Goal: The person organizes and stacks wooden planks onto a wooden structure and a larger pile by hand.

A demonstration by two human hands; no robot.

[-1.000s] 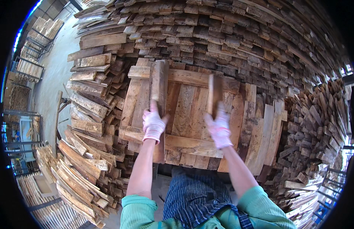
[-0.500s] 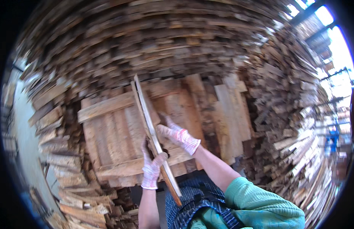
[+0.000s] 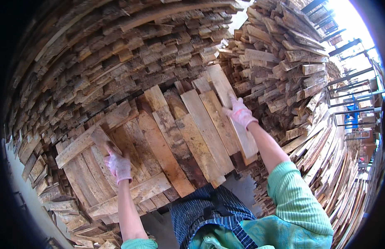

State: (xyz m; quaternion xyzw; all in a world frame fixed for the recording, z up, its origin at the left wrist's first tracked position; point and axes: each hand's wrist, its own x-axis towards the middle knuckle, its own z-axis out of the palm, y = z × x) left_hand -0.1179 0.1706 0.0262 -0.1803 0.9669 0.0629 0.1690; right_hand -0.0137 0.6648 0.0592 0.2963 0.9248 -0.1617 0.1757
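My left hand (image 3: 118,167), in a pale knitted work glove, grips a short wooden board (image 3: 102,139) on the left part of a wide layer of planks. The board lies aslant over a crosswise slat (image 3: 78,145). At the layer's right end my right hand (image 3: 241,113), gloved the same way, has its thumb and fingers around a long pale board (image 3: 245,139). That board lies lengthwise beside other planks (image 3: 207,133). Part of the left hand's board is hidden beneath the hand.
A tall stack of rough boards (image 3: 130,50) rises along the far side. More stacked boards (image 3: 267,62) stand at the right, with long thin strips (image 3: 321,166) lower down. Loose wood pieces (image 3: 63,207) lie at the lower left. Metal racks (image 3: 354,108) show at the far right.
The boards held upright together in the middle are now apart. My right hand has moved right with one board, now lying flat; my left hand has moved left. The view has turned.
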